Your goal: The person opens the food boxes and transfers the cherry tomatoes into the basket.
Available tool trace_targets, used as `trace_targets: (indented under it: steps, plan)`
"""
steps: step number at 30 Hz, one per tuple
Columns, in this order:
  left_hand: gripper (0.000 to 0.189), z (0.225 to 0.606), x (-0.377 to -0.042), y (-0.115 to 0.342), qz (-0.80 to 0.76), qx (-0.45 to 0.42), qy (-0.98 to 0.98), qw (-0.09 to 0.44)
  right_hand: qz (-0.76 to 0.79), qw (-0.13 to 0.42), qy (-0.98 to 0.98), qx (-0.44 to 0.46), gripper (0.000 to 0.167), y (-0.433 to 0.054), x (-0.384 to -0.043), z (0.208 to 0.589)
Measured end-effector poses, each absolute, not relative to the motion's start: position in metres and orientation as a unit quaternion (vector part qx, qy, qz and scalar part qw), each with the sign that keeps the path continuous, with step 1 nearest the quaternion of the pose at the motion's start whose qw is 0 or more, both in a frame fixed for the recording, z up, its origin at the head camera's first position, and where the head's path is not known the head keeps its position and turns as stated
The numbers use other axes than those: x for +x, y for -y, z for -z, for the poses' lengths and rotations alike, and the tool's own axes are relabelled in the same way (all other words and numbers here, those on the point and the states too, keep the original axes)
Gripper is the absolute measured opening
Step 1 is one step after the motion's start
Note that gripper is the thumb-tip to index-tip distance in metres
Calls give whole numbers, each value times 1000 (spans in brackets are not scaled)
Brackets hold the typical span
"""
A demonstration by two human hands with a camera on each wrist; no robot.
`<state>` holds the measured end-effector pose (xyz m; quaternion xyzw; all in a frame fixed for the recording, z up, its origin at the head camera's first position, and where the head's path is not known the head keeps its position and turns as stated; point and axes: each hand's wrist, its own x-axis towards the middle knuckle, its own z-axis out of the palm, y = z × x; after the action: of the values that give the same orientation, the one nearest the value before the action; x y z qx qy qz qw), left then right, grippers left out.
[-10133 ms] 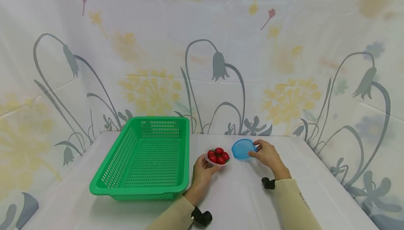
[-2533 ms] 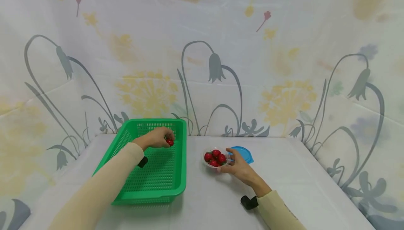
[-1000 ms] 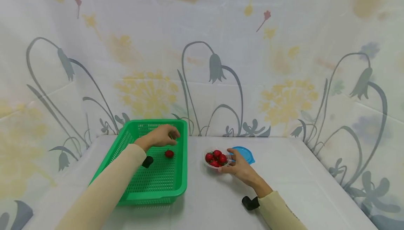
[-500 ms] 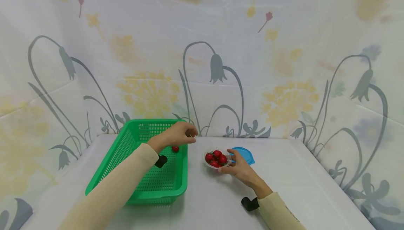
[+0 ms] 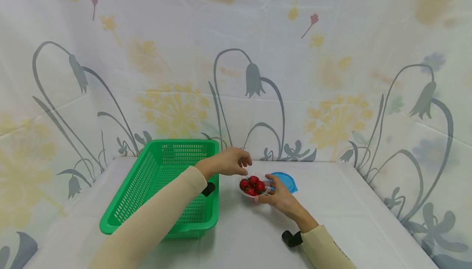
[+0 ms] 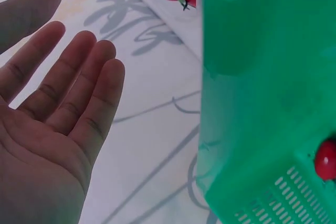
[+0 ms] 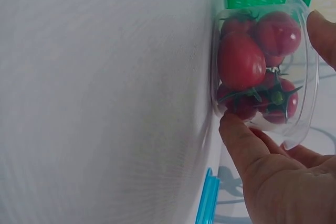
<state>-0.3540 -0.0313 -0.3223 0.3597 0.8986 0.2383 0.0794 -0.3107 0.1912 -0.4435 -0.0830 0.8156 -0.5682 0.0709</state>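
Note:
My left hand (image 5: 229, 162) hovers between the green basket (image 5: 184, 142) and the clear plastic container (image 7: 311, 103), at its upper left. Its fingers are loosely extended with nothing in them, as the left wrist view shows. Several red cherry tomatoes (image 5: 253, 185) with green stems fill the container. My right hand (image 5: 283, 200) holds the container from its right side, thumb on one side and fingers on the other. One cherry tomato (image 6: 326, 160) lies inside the basket in the left wrist view; my left arm hides it in the head view.
A blue lid (image 5: 289, 181) lies on the white-covered table (image 5: 354, 203) behind my right hand. The basket takes up the table's left side. A cloth backdrop (image 5: 236, 109) with printed flowers hangs behind the table.
My left hand let go of a cherry tomato inside the basket, then moved right over the rim toward the container. My right hand moved earlier from the blue lid to the container, and stays there.

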Motion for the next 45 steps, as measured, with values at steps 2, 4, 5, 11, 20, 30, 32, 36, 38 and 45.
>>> trace_targets:
  steps: [2,4,5,11,20,30,32,36,38,45]
  plan:
    - [19,324,-355,27,-231,357,-901,83,569,72,-815,-84,94,-191,-311,444]
    - [20,325,-356,22,-228,353,-903,89,568,74,-815,-86,94,-191,-311,445]
    - [20,325,-356,20,-229,351,-903,93,567,74,-816,-85,94,-191,-311,445]
    - [21,326,-359,4,-214,338,-908,129,561,67,-821,-88,93,-192,-311,443]
    - [30,340,-358,-15,-197,310,-913,178,569,68,-815,-91,92,-191,-310,443]
    - [29,357,-362,-30,-188,298,-921,163,568,65,-816,-91,94,-192,-311,443]
    - [29,360,-362,-33,-186,300,-921,163,573,66,-811,-97,94,-192,-311,442]
    - [26,365,-361,-36,-186,299,-922,161,582,67,-803,-108,91,-192,-311,443]
    - [25,366,-360,-36,-188,296,-923,160,584,67,-801,-114,90,-192,-311,443]
    - [20,370,-359,-38,-183,295,-921,174,585,73,-798,-127,90,-194,-311,443]
